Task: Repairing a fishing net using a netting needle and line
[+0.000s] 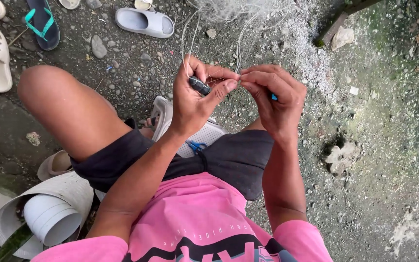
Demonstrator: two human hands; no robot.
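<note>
Gravelly wet ground [374,145], scattered sandals at the upper left, a grey slide sandal [145,22] ahead; I log the items as follows. Left hand [195,99]: fingers closed around a small dark cylindrical plastic tool [199,85], thumb and forefinger pinched on thin pale nylon fishing-net strands [241,39]. Right hand [275,99]: fingers curled shut, pinching the same strands, a blue bit showing at the palm; what it is, I cannot tell. Tool sits between the knees, long axis slanting upper left to lower right, far end towards the net. Risk, in my judgement: strands slipping from the pinch or tangling, since they hang slack and cross. Blue-handled scissors [197,146] lie on the lap
</note>
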